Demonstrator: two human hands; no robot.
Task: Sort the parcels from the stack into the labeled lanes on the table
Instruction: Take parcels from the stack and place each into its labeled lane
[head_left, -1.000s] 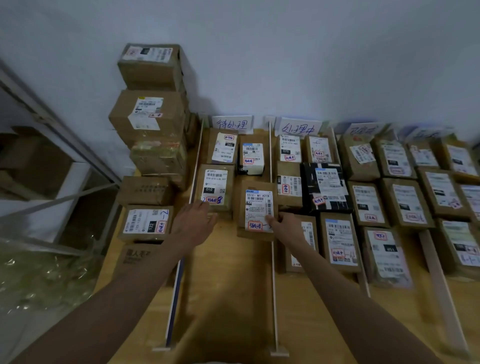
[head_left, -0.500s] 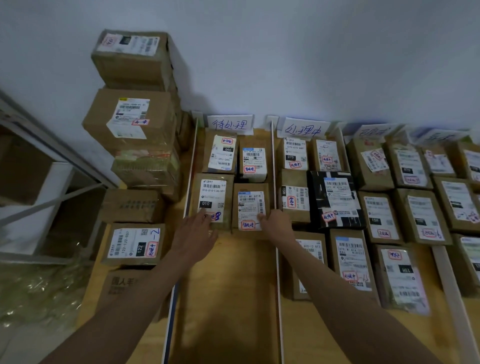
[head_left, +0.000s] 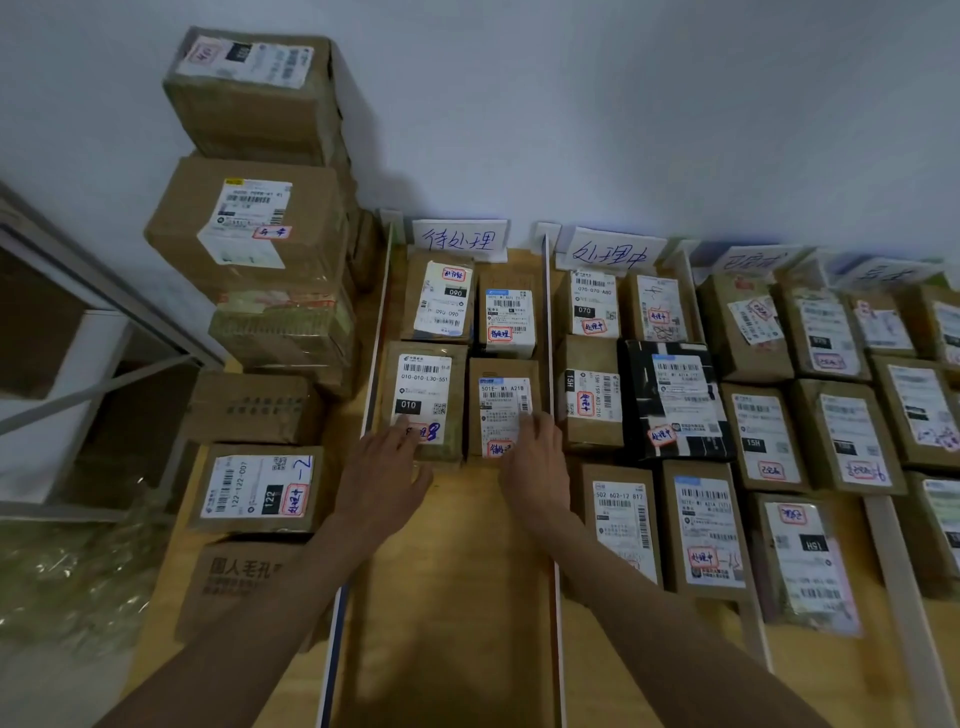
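table (head_left: 457, 597): wooden | on it: parcels (head_left: 696, 530), white dividers (head_left: 546, 312), lane labels (head_left: 460, 240)

Both hands reach into the leftmost lane of the wooden surface (head_left: 457, 597), which white divider strips (head_left: 546, 332) split into lanes. The left hand (head_left: 382, 478) lies flat, fingers straight, on the near edge of the parcel marked 010 (head_left: 423, 397). The right hand (head_left: 535, 470) rests with straight fingers on the near right corner of the parcel marked 501E (head_left: 501, 410), just beside it. Two more parcels sit behind these, under a handwritten lane sign (head_left: 460, 240). Left of the lane rises a stack of brown boxes (head_left: 254, 218), with the box marked 122 (head_left: 257, 491) nearer. The lanes to the right are packed with labelled parcels, among them a black one (head_left: 678, 397).
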